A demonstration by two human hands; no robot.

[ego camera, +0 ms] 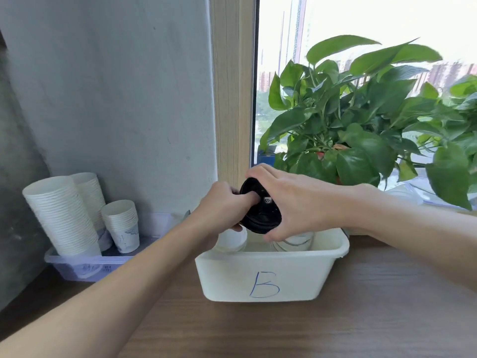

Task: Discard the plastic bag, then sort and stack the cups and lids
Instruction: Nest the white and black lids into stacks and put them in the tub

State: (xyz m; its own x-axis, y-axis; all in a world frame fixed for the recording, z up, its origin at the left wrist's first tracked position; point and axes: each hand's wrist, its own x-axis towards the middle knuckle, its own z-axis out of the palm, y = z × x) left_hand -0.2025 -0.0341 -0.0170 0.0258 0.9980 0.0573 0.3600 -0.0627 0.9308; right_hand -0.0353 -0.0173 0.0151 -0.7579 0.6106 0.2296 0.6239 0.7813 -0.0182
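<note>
Both my hands hold a stack of black lids (263,213) above the white bin marked "B" (265,277). My left hand (222,205) grips the stack from the left, thumb pressed on the top lid. My right hand (291,197) curls over it from the right. Inside the bin, a white lid or cup (231,241) lies at the left and clear lids (296,242) at the right, partly hidden by my hands. Tall stacks of white paper cups (62,215) and a shorter stack of printed cups (124,226) stand in a clear tray (77,264) at the left.
A leafy potted plant (361,120) stands behind the bin on the window sill at the right. A grey wall and a wooden window frame (229,86) rise behind. The wooden tabletop (284,329) stretches in front of the bin.
</note>
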